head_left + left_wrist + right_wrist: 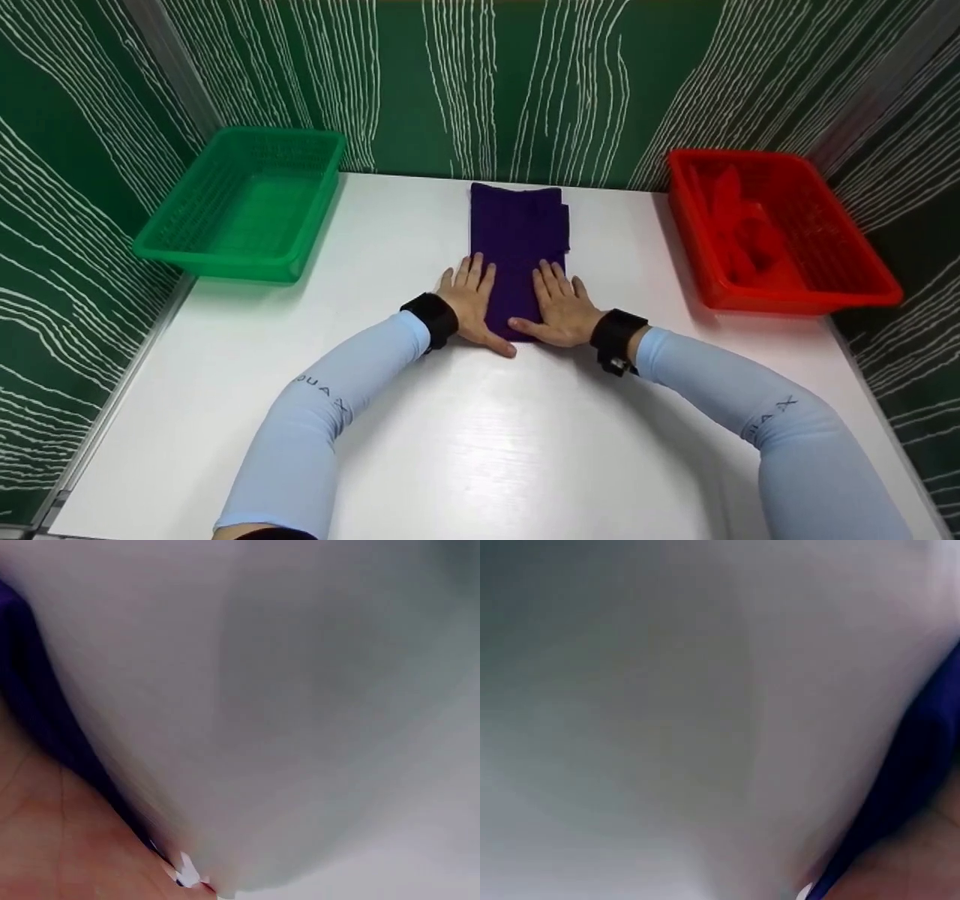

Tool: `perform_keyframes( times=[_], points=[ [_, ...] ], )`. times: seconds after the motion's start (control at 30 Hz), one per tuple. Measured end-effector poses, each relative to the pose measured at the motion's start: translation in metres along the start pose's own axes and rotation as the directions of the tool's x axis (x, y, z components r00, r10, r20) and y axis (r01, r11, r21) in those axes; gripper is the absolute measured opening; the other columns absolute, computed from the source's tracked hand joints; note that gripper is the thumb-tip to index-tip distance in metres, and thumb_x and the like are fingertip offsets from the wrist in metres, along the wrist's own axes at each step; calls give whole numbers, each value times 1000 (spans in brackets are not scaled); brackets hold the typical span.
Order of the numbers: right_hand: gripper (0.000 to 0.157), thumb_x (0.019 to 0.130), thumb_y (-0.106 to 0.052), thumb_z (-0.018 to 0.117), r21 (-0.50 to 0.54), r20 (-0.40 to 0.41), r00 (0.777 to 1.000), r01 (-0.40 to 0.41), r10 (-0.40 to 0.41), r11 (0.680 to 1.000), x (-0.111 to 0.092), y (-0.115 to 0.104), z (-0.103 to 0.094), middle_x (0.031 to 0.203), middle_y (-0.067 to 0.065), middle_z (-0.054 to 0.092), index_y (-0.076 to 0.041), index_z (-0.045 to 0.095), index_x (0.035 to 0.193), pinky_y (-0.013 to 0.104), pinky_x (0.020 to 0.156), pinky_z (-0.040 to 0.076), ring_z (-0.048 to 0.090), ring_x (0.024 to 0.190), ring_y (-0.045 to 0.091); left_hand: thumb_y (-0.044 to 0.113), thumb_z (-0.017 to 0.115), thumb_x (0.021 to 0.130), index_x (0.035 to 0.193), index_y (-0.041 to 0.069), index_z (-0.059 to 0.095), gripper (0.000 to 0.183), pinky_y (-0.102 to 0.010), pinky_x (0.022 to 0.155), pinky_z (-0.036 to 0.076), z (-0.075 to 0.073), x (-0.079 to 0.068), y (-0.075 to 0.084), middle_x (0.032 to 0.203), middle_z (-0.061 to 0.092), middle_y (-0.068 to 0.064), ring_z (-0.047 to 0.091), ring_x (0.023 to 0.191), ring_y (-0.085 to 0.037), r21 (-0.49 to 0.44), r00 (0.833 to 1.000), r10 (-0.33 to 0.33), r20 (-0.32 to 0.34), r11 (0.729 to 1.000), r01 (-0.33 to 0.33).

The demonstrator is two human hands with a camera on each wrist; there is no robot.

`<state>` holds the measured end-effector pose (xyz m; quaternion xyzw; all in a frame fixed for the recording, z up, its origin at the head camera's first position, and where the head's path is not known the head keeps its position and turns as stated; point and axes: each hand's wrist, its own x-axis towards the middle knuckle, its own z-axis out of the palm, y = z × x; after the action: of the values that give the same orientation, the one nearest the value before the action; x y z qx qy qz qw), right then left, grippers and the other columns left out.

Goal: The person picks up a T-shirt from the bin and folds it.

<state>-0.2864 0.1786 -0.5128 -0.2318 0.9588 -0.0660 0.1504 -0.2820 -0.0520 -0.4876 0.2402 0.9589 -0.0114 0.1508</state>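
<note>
A dark purple folded cloth [517,225] lies flat on the white table, longer than it is wide, with a small flap jutting from its right side. My left hand [469,304] rests with straight fingers on its near left edge. Opposite it, my right hand [564,313] presses flat on the near right edge, thumb pointing inward. In the left wrist view a strip of the purple cloth [49,712] shows beside the palm [67,832]. The right wrist view likewise shows the cloth's edge [911,765] along the right palm [907,862]; fingers are out of sight there.
An open green basket [315,240] stands at the back left of the table [510,450]. At the back right is a red basket [810,301] with red items inside, hard to make out. Green walls [525,90] with white wavy lines enclose the table.
</note>
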Motion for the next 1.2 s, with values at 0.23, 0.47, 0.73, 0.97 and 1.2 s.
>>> perform_keyframes(
  times=[0.23, 0.47, 0.73, 0.97, 1.2],
  points=[
    [123, 88, -89, 32, 18, -6, 1000, -29, 29, 999, -18, 19, 2, 169, 22, -14, 2, -9, 161, 64, 121, 0, -10, 155, 41, 102, 58, 52, 164, 9, -9, 161, -55, 124, 5, 4, -9, -12, 168, -15, -22, -8, 156, -37, -23, 1000, -5, 28, 1000, 5],
    [132, 82, -91, 44, -24, 24, 1000, -9, 10, 1000, -41, 33, -2, 169, 23, -10, 4, -6, 161, 65, 120, 3, -9, 155, 42, 104, 52, 56, 163, 7, -12, 158, -57, 124, 3, 10, -24, -27, 169, -15, -21, -12, 156, -37, 4, 997, -27, 68, 1000, 27],
    [97, 92, -67, 63, -69, -197, 952, 225, -234, 972, -51, 33, -5, 167, 25, 14, -4, 31, 159, 61, 105, 43, 39, 141, 48, 101, 51, 63, 164, 4, -3, 150, -67, 119, 13, 15, -29, -24, 169, -7, -24, -3, 156, -40, -37, 1000, -5, 13, 999, 5],
    [18, 100, -20, 65, -313, -367, 800, 374, -475, 873, -46, 16, -7, 117, 10, 67, -7, 69, 113, 43, 73, 59, 68, 95, 27, 86, 55, 81, 165, 9, 9, 124, -72, 106, 35, 11, -30, -12, 169, 9, -23, 19, 153, -44, -42, 992, 82, -94, 995, -86],
    [15, 99, -21, 66, -91, -509, 780, 372, -364, 924, -46, 14, -15, 93, 2, 68, -8, 69, 107, 40, 64, 57, 68, 75, 18, 23, 64, 97, 132, 8, 66, 38, -43, 81, 60, 7, -25, -10, 123, 70, -11, 70, 103, -30, 67, 924, 218, -315, 976, -208]
  ],
)
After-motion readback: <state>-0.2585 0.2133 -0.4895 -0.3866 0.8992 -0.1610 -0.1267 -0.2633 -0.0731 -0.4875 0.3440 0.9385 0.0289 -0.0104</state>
